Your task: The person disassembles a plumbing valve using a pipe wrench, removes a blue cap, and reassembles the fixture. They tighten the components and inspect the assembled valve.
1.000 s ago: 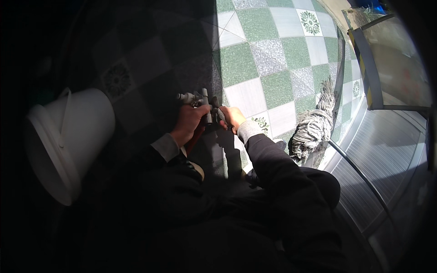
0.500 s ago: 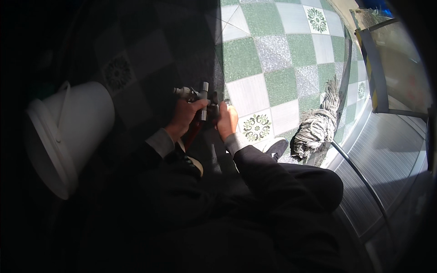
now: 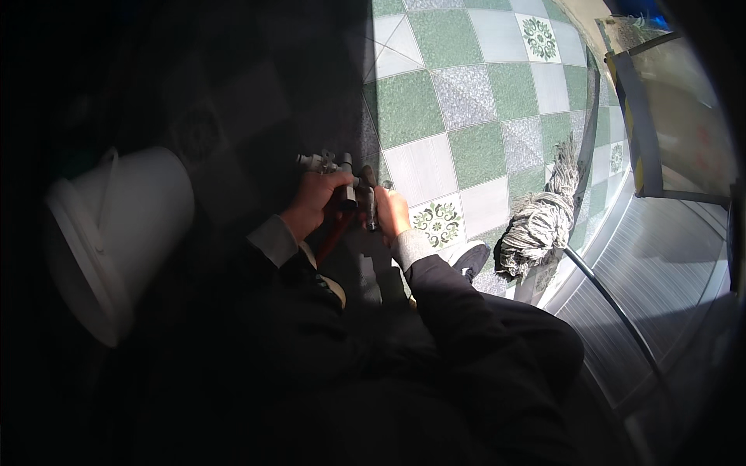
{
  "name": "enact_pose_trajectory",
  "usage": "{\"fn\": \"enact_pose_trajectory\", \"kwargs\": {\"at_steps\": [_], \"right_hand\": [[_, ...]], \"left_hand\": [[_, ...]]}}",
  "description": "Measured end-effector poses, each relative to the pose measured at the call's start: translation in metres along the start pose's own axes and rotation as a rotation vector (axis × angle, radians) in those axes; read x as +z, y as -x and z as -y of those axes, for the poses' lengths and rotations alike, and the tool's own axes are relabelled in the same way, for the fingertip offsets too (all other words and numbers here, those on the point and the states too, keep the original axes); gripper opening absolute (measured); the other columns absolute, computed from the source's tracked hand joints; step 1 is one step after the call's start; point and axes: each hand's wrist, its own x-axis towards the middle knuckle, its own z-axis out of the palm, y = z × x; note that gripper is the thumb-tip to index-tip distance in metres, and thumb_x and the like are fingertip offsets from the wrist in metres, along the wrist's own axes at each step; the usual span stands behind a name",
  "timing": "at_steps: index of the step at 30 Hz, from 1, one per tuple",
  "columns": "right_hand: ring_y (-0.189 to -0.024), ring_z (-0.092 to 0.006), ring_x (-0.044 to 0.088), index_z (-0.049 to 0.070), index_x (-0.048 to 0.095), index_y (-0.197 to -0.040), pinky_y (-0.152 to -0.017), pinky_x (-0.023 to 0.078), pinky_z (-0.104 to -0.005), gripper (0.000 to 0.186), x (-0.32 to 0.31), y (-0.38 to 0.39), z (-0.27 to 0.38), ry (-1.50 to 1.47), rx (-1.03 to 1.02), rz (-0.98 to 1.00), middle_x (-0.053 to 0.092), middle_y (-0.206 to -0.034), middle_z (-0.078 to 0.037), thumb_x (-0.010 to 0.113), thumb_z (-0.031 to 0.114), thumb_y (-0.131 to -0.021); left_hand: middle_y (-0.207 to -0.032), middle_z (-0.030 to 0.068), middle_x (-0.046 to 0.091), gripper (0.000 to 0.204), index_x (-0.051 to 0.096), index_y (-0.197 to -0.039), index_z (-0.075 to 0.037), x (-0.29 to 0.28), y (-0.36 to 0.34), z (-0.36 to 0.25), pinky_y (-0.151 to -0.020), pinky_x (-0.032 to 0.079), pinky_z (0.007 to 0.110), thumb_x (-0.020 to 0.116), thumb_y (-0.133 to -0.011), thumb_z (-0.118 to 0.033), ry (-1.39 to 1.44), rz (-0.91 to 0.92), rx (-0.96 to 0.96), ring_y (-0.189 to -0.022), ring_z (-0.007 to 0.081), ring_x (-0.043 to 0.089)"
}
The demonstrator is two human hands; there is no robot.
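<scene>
One white bucket (image 3: 116, 241) lies tipped in shadow at left; the left hand (image 3: 315, 203) clenches a grey valve fitting (image 3: 330, 165) over the tiled floor (image 3: 435, 101), apparently steadying it; the right hand (image 3: 388, 213) grips its dark handle (image 3: 370, 208); one mop (image 3: 536, 221) rests rightward.

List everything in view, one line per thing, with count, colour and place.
tap fitting: one, grey metal, held in both hands at centre
hose: one, reddish, hanging below the hands
bucket: one, white, on its side at left, in shadow
mop: one, grey-white strands, dark handle, on the floor at right
floor tiles: many, green, grey and white, some patterned
shoe: one, dark, beside the mop
left hand: gripping the fitting
right hand: closed on a dark part of it
</scene>
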Motion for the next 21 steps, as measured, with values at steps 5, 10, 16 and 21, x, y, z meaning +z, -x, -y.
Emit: {"fn": "enact_pose_trajectory", "kwargs": {"at_steps": [5,10,16,21], "right_hand": [[-0.043,-0.0179,0.053,0.003,0.060,-0.074,-0.040,0.039,-0.0335,0.038,0.013,0.015,0.010,-0.198,0.135,-0.050,0.057,-0.058,-0.007,0.046,0.030,-0.096],[-0.050,-0.0125,0.051,0.003,0.059,-0.075,-0.045,0.038,-0.0308,0.040,0.027,0.009,-0.004,-0.263,-0.033,-0.224,0.056,-0.062,-0.004,0.049,0.033,-0.099],[-0.061,-0.0100,0.052,0.004,0.056,-0.079,-0.054,0.042,-0.0275,0.039,0.035,0.031,0.004,-0.287,-0.093,-0.369,0.054,-0.070,-0.001,0.052,0.036,-0.101],[-0.070,-0.0096,0.054,0.006,0.055,-0.091,-0.058,0.045,-0.0257,0.032,0.025,0.071,0.031,-0.282,0.104,-0.290,0.057,-0.081,0.000,0.053,0.036,-0.102]], "left_hand": [[-0.067,0.0016,0.064,0.014,0.066,-0.080,-0.007,0.003,0.002,-0.009,-0.039,0.044,0.028,0.070,-0.086,-0.019,-0.140,-0.020,0.019,-0.050,0.0132,0.060],[-0.067,0.0016,0.063,0.014,0.066,-0.082,-0.007,-0.001,0.004,-0.009,-0.040,0.043,0.028,0.069,-0.087,-0.019,-0.125,0.053,0.152,-0.051,0.0129,0.058],[-0.074,0.0001,0.062,0.010,0.065,-0.087,-0.008,-0.017,0.004,-0.011,-0.048,0.046,0.027,0.069,-0.087,-0.018,-0.117,0.206,0.110,-0.060,0.0119,0.059],[-0.087,0.0004,0.062,0.012,0.063,-0.094,-0.007,-0.014,0.024,-0.025,-0.070,0.050,0.029,0.069,-0.086,-0.014,-0.165,0.288,0.158,-0.080,0.0119,0.060]]}}
